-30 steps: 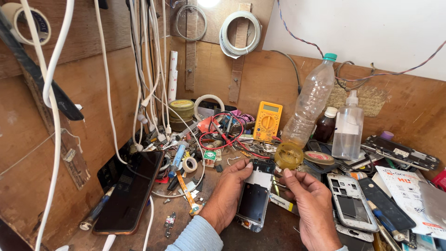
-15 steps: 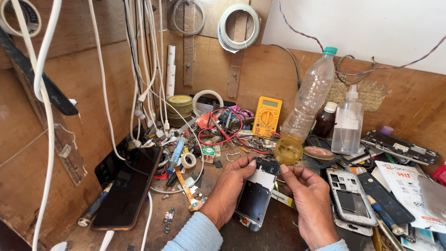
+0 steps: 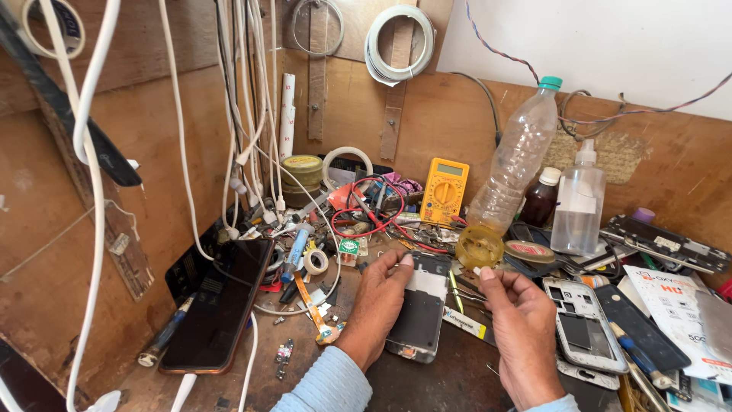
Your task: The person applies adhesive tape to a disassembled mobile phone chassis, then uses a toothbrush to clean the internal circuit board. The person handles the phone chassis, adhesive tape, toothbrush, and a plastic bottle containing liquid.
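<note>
An opened phone (image 3: pixel 418 314), back cover off and dark inside, lies on the wooden bench. My left hand (image 3: pixel 377 305) holds it along its left edge, with fingertips at its top corner. My right hand (image 3: pixel 524 332) is off the phone, just to its right. Its thumb and forefinger are pinched together below a small round yellow container (image 3: pixel 479 246). Whether something tiny sits between those fingertips is too small to tell.
A dark phone (image 3: pixel 217 305) leans at the left under hanging white cables (image 3: pixel 236 114). Behind are a yellow multimeter (image 3: pixel 444 191), a clear plastic bottle (image 3: pixel 515 164), a spray bottle (image 3: pixel 577 202) and red wires (image 3: pixel 374 210). Phone frames (image 3: pixel 583 320) and parts crowd the right.
My right hand has come off the phone's right edge and moved slightly right, fingers now pinched. The left hand keeps its hold on the phone.
</note>
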`<state>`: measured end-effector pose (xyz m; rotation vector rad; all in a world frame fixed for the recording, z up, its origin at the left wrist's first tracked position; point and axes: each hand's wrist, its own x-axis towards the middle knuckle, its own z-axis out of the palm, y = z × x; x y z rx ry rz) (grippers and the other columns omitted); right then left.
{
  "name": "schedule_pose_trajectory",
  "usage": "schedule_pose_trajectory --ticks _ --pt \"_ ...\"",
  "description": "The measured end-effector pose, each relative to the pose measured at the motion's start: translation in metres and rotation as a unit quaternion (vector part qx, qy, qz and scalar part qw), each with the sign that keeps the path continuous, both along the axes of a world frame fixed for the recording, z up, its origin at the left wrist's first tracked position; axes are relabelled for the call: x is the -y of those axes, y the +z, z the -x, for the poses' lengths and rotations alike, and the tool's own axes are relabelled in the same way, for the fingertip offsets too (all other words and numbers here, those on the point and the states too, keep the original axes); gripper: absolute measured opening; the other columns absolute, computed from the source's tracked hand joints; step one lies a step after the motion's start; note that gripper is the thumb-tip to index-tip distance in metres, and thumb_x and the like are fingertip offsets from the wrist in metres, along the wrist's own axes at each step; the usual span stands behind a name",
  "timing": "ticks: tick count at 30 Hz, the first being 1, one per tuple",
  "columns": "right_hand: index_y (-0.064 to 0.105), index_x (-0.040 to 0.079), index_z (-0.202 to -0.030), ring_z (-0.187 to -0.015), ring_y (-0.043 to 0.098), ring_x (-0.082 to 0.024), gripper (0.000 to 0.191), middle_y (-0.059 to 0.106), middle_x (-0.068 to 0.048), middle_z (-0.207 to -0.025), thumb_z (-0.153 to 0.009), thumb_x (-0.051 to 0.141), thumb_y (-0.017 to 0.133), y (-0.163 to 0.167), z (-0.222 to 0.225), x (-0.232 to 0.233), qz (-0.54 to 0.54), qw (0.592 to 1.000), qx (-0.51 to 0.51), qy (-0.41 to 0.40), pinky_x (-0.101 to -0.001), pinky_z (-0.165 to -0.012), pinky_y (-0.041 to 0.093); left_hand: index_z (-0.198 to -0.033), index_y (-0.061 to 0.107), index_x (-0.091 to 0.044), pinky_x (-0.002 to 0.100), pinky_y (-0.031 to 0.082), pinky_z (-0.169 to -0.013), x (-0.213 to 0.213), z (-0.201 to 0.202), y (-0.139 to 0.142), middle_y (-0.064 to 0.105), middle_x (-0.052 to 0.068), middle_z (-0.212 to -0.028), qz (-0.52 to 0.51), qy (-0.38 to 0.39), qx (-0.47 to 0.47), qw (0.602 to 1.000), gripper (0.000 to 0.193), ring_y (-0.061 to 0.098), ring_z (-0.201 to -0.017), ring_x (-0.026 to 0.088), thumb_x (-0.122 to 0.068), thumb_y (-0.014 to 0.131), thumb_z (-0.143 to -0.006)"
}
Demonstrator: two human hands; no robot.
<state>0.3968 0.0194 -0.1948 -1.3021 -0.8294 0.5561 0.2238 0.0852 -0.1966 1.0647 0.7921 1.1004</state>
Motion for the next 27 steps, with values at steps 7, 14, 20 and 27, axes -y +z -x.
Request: schedule_pose_trajectory --ticks 7,14,20,27 --pt "0.072 -0.003 -0.102 -0.079 0.057 -0.008 0.026 0.068 -0.004 -0.087 -0.093 0.022 0.072 -0.005 0.001 0.001 0.010 0.999 -0.002 0.037 -0.0244 -0.073 0.045 -0.133 0.047 -0.005 0.030 0.057 -0.082 -0.006 0.000 -0.003 0.072 0.014 -0.108 0.084 0.049 0.063 0.993 0.046 0.070 -0.092 0.017 -0.017 0.065 -0.092" --pt "0.074 -0.003 -0.101 -0.079 0.061 -0.010 0.025 0.071 -0.005 -0.086 -0.091 0.020 0.073 -0.002 0.003 0.002 0.057 0.997 0.022 0.046 -0.0261 -0.075 0.048 -0.111 0.066 0.006 0.032 0.060 -0.066 -0.003 0.001 0.001 0.077 0.015 -0.093 0.036 0.066 0.122 0.990 0.028 0.073 -0.075 0.020 0.003 0.070 -0.084" --pt "0.076 -0.003 -0.100 -0.080 0.061 -0.011 0.023 0.070 -0.006 -0.085 -0.091 0.018 0.075 -0.009 0.001 0.000 0.058 0.994 0.035 0.084 -0.0270 -0.077 0.049 -0.111 0.069 0.000 0.025 0.059 -0.074 -0.008 0.003 0.005 0.078 0.010 -0.098 0.019 0.089 0.205 0.975 0.026 0.074 -0.081 0.013 0.001 0.072 -0.086" --pt "0.074 -0.003 -0.104 -0.082 0.067 -0.017 0.026 0.073 -0.009 -0.093 -0.088 0.018 0.073 -0.012 -0.002 -0.005 0.041 0.993 -0.048 0.101 -0.0317 -0.079 0.055 -0.115 0.061 -0.003 0.034 0.053 -0.063 -0.011 0.004 0.003 0.074 0.006 -0.092 0.062 0.138 0.149 0.977 0.040 0.069 -0.076 0.018 0.000 0.077 -0.079"
